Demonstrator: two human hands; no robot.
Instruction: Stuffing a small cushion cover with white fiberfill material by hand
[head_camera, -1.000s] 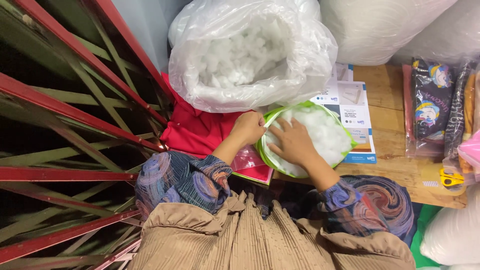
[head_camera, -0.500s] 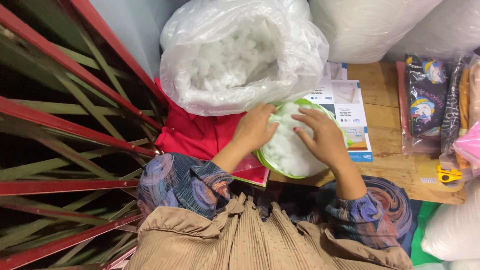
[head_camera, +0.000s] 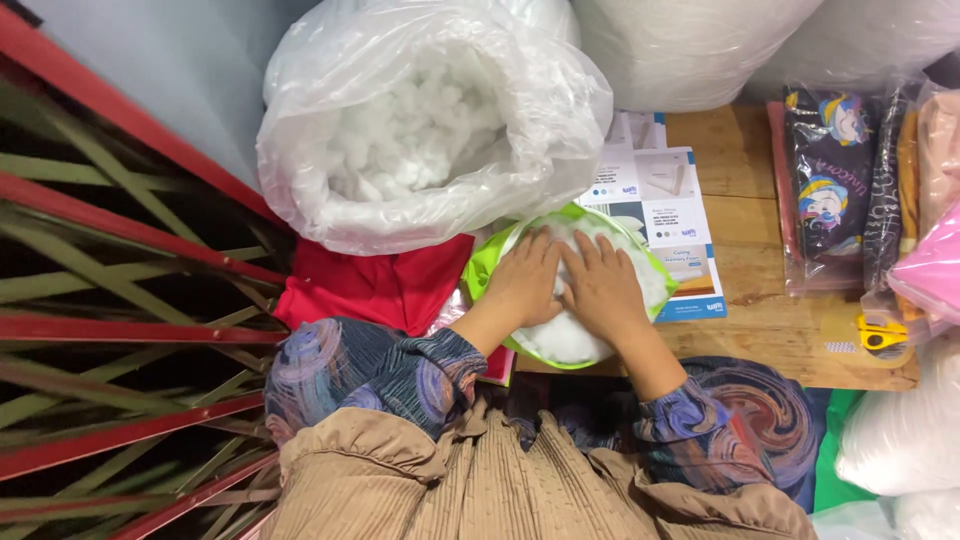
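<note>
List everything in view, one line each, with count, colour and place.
Large clear plastic bag of white fibre stuffing: one, white, top centre, open.
Round green-edged cushion cover filled with stuffing: one, green and white, centre, under both hands.
Red cloth: one, red, left of the cushion cover.
Printed leaflets: a few, white and blue, on the table behind the cushion cover.
Wooden table: one, brown, right half.
Packaged printed fabric items: several, dark and pink, right edge.
Yellow tape dispenser: one, right.
White filled bags: several, top and lower right.
Red and green slatted frame: one, left.
Left hand: flat on the stuffing.
Right hand: flat on the stuffing, beside it.
</note>
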